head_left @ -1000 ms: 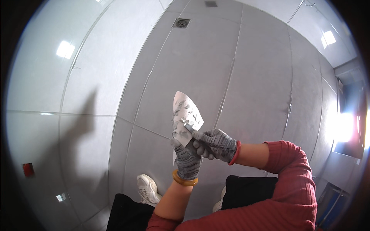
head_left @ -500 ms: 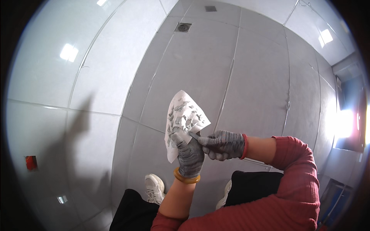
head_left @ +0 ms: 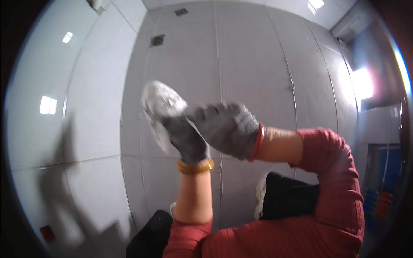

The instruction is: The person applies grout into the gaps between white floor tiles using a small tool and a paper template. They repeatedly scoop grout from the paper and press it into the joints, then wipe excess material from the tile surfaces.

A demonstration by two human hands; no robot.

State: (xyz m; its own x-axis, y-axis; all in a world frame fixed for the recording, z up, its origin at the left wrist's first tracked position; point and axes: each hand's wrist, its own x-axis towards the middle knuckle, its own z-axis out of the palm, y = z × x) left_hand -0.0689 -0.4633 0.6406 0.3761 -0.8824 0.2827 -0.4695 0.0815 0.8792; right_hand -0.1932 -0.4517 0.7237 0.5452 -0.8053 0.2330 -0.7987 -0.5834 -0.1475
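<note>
A white sheet of paper with grey paste smeared over it hangs crumpled in front of me, blurred by motion. My left hand, in a grey glove, is closed on its lower part. Just to the right, my gloved right hand is closed, with its fingertips close to the sheet's right edge. A slim grey scraper showed in these fingers in the earlier frame; now the fingers and the blur hide it. A yellow bangle circles my left wrist.
Large grey tiles cover the floor, with a square drain farther off. A white tiled wall rises on the left, with a small red box low on it. Blue and red things stand at the right.
The view has shifted. Both hands and the sheet now appear higher and farther left. My right hand has come closer over the left, and the scraper no longer shows.
</note>
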